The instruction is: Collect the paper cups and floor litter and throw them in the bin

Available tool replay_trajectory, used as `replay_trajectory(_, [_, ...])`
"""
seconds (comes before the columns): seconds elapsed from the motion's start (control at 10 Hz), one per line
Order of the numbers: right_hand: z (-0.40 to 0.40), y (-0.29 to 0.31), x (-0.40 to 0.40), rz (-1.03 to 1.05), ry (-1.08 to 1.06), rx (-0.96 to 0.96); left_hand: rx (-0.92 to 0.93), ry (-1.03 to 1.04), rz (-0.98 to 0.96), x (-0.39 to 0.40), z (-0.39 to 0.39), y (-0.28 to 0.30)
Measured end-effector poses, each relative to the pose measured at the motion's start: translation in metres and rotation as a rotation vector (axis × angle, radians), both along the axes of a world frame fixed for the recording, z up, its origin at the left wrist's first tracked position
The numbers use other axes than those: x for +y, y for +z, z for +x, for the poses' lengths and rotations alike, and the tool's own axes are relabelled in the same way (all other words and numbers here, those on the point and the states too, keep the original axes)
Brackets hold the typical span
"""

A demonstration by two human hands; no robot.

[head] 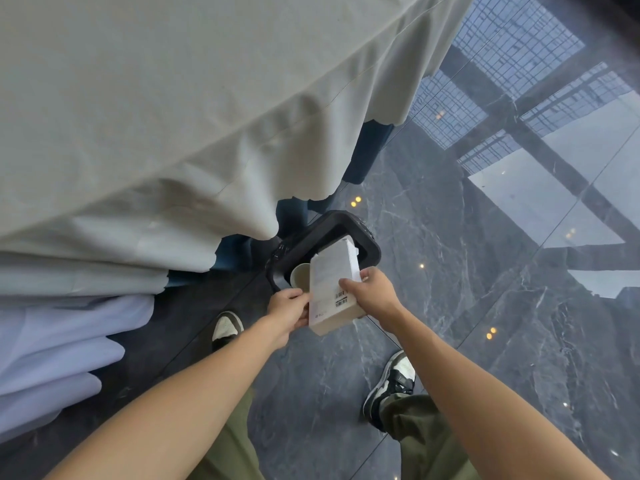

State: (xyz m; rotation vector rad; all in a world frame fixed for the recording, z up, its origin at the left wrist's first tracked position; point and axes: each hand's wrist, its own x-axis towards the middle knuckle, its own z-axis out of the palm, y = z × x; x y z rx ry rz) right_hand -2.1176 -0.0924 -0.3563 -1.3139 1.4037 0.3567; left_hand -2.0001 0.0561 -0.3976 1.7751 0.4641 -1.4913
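Observation:
A black bin [372, 252] stands on the dark marble floor beside the draped table. Over its opening I hold a long white cardboard box [330, 282] with barcodes on one face, tilted with its far end down into the bin. My left hand [289, 311] grips the box's near left edge and my right hand [372, 289] grips its right side, thumb on the barcode face. A paper cup [299, 276] lies inside the bin, its open mouth showing to the left of the box.
A table under a pale grey cloth [173, 116] fills the upper left, its folds hanging close to the bin. My two shoes [227, 325] stand on the glossy floor [485, 306], which mirrors windows and ceiling lights.

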Motion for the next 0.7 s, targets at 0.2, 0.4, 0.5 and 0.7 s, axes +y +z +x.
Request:
replay_trajectory(0.2, [0.031,-0.01,0.002,-0.094,0.183,0.129,0.017,-0.035,0.013,0.008,0.005,-0.009])
replay_trajectory(0.4, [0.033,-0.021,-0.002,-0.047,0.196,0.171,-0.036,-0.015,-0.055,0.014,0.017,-0.016])
replay_trajectory(0.5, [0.028,-0.012,0.002,-0.056,0.202,0.148,-0.044,-0.027,-0.101,0.015,0.017,-0.012])
replay_trajectory(0.7, [0.027,0.013,0.016,-0.207,0.37,0.137,-0.13,-0.185,-0.078,0.005,0.017,0.02])
